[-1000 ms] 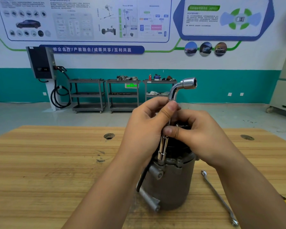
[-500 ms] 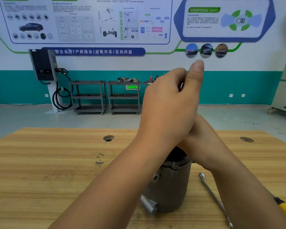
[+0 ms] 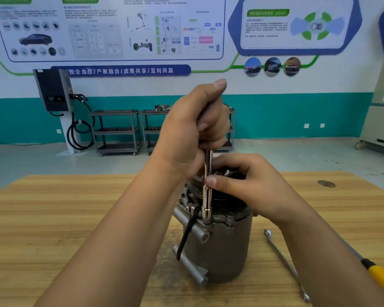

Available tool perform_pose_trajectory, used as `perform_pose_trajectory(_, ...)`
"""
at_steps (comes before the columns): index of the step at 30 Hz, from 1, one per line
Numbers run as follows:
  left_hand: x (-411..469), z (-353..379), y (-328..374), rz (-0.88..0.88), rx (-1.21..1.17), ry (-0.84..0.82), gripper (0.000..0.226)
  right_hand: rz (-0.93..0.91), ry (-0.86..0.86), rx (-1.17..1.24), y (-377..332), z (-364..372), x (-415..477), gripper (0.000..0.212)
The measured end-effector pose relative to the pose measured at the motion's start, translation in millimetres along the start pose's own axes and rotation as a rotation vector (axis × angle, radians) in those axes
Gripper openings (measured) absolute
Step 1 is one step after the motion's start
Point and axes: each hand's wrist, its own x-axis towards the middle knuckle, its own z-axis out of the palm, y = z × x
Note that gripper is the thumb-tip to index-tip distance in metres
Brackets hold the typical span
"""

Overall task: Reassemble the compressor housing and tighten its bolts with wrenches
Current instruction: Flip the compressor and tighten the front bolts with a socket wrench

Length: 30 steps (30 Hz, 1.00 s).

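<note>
A grey metal compressor housing (image 3: 222, 247) stands upright on the wooden table (image 3: 64, 218), its black pulley end on top. A chrome socket wrench (image 3: 207, 200) stands vertical with its socket on a bolt at the housing's upper flange. My left hand (image 3: 193, 131) grips the wrench's upper part, thumb pointing up. My right hand (image 3: 246, 185) rests on the top of the housing, and its thumb presses against the wrench shaft. A second flange bolt (image 3: 230, 218) shows to the right of the socket.
A flat combination wrench (image 3: 284, 262) lies on the table right of the housing. A yellow-handled tool (image 3: 381, 278) sticks in at the right edge. Two round holes (image 3: 326, 183) mark the tabletop. Metal carts (image 3: 118, 131) and a charger stand far behind.
My left hand rose from the shaft and closed round the wrench's top. My right hand stayed on the housing, its thumb still against the shaft.
</note>
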Motion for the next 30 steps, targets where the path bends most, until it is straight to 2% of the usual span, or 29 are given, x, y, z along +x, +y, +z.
perform_pose_trajectory(5,6,-11,2,-0.112,-0.146,-0.165,0.046,-0.013,-0.007,0.066,1,0,2,0.016)
perform_pose_trajectory(8,9,-11,5,-0.165,-0.197,-0.172,0.046,-0.022,0.0,0.069,3,-1,2,0.014)
perform_pose_trajectory(12,4,2,4,-0.11,-0.134,-0.121,0.046,-0.042,0.026,0.057,-1,-2,1,0.009)
perform_pose_trajectory(17,11,28,16,0.005,-0.064,-0.038,0.052,-0.086,0.011,0.169,-18,-19,-7,0.01)
perform_pose_trajectory(21,11,39,0,0.013,0.124,0.122,0.06,-0.01,0.008,0.103,-17,-25,-8,0.017)
perform_pose_trajectory(24,9,40,-9,0.015,0.159,0.207,0.058,0.022,-0.011,-0.007,-13,-26,-7,0.02)
perform_pose_trajectory(28,8,40,-11,0.037,0.192,0.244,0.056,0.025,-0.017,0.018,-9,-28,-7,0.022)
perform_pose_trajectory(30,8,41,-11,0.035,0.186,0.241,0.056,0.031,-0.023,0.037,-7,-30,-7,0.016)
